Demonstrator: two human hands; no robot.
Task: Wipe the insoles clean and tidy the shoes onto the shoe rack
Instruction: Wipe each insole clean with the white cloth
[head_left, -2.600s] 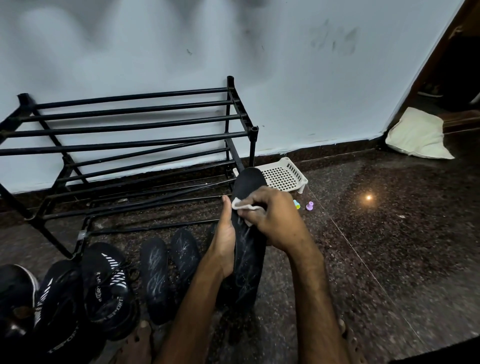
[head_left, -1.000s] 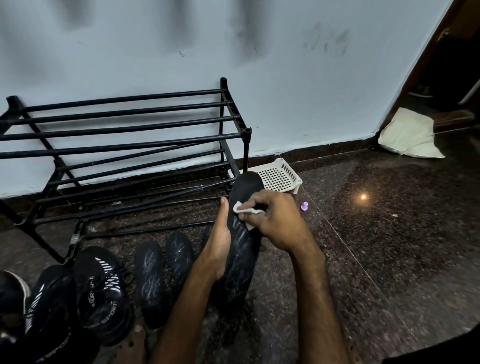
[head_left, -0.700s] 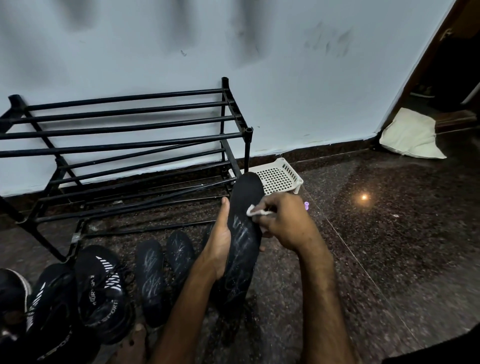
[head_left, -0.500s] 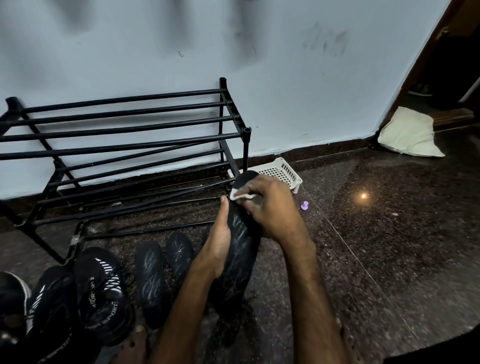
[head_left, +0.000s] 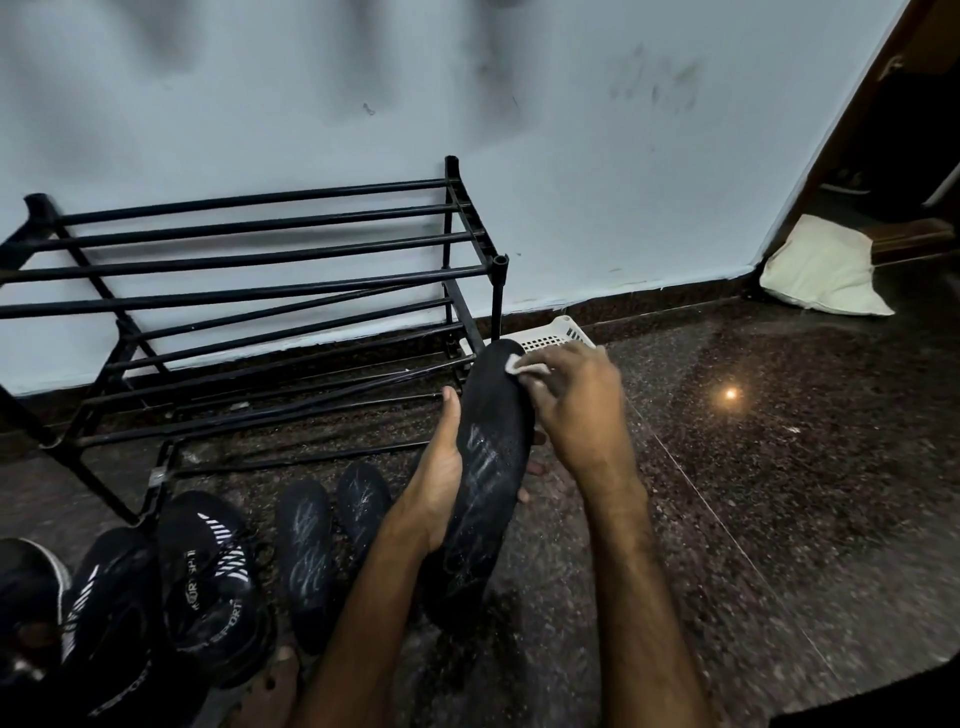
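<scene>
My left hand (head_left: 434, 483) grips a black insole (head_left: 488, 457) by its left edge and holds it up, toe end pointing away from me. My right hand (head_left: 576, 410) pinches a small white wipe (head_left: 517, 362) and presses it on the insole's toe end. Two more black insoles (head_left: 306, 551) lie on the floor to the left. Black sport shoes (head_left: 208, 582) with white stripes stand at the lower left. The black metal shoe rack (head_left: 249, 270) against the wall holds nothing.
A white perforated plastic basket (head_left: 558, 335) sits on the floor behind my right hand, beside the rack's right post. A cream cushion (head_left: 821, 270) lies by the doorway at the far right. The floor is dark polished stone. My bare foot (head_left: 270, 691) shows at the bottom.
My right hand has slid the wipe back and forth over the insole's upper half and now holds it at the toe's right edge. My left hand has kept its grip.
</scene>
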